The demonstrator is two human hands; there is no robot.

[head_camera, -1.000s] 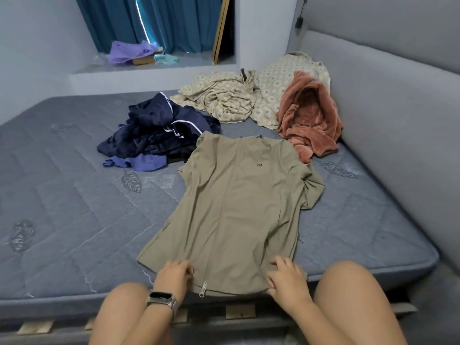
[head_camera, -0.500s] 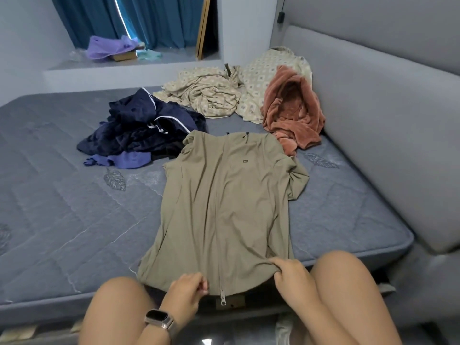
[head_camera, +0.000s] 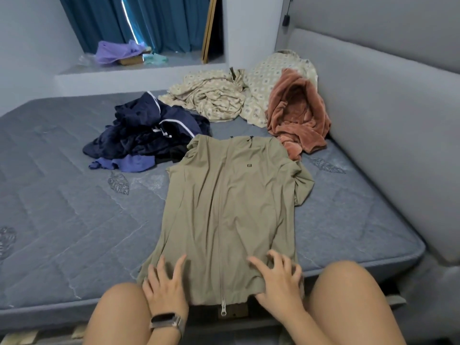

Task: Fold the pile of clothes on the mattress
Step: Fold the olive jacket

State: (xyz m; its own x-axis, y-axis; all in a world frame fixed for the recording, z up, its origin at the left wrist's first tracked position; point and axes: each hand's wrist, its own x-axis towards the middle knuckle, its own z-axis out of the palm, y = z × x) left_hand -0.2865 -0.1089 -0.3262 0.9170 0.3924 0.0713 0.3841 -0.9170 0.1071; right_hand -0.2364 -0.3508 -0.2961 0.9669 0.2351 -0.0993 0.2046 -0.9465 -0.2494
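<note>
An olive zip-up jacket point(head_camera: 231, 207) lies spread flat, front up, on the grey-blue mattress point(head_camera: 74, 220), its hem hanging slightly over the near edge. My left hand point(head_camera: 165, 282) rests flat on the hem's left side with fingers spread. My right hand point(head_camera: 278, 280) presses on the hem's right side with fingers splayed and slightly bent. Behind the jacket sits a pile of navy clothes point(head_camera: 144, 135) with a purple piece at its front. A rust fleece garment point(head_camera: 296, 115) lies crumpled at the back right.
Patterned cream bedding point(head_camera: 224, 95) is bunched by the far wall. A padded grey headboard point(head_camera: 385, 145) runs along the right. A window ledge point(head_camera: 139, 68) holds a purple cloth and small items. My bare knees frame the mattress's near edge.
Both hands have let go of the jacket's hem, which they pinched before, and now lie spread on top of it. The jacket sits flatter and straighter.
</note>
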